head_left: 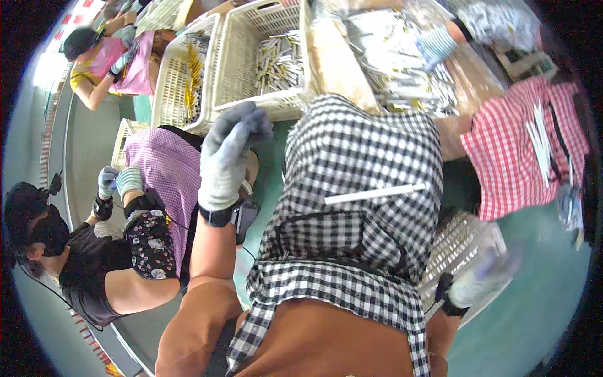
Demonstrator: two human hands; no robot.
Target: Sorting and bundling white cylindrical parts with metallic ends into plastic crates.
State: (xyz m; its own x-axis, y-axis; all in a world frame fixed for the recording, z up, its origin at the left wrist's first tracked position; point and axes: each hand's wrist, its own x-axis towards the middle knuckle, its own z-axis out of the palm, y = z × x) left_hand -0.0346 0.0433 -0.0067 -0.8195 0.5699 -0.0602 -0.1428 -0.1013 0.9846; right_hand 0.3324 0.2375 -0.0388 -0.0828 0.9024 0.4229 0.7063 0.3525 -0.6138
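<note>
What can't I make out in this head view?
In the head view:
Left hand: its curled fingers hide whether it holds anything.
Right hand: blurred, finger positions unclear.
Lower crate: partly hidden by that hand and the checked apron.
Thin crated pieces: too small to identify.

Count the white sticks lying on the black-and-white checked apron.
1: the white stick lies across the middle of the apron, right of the left hand. Folds may hide others.

We have room to pass above our checked apron (358, 151) and the white stick (375, 194); a cream crate (236, 60) stands ahead, a co-worker's purple apron (164, 164) leftward.
</note>
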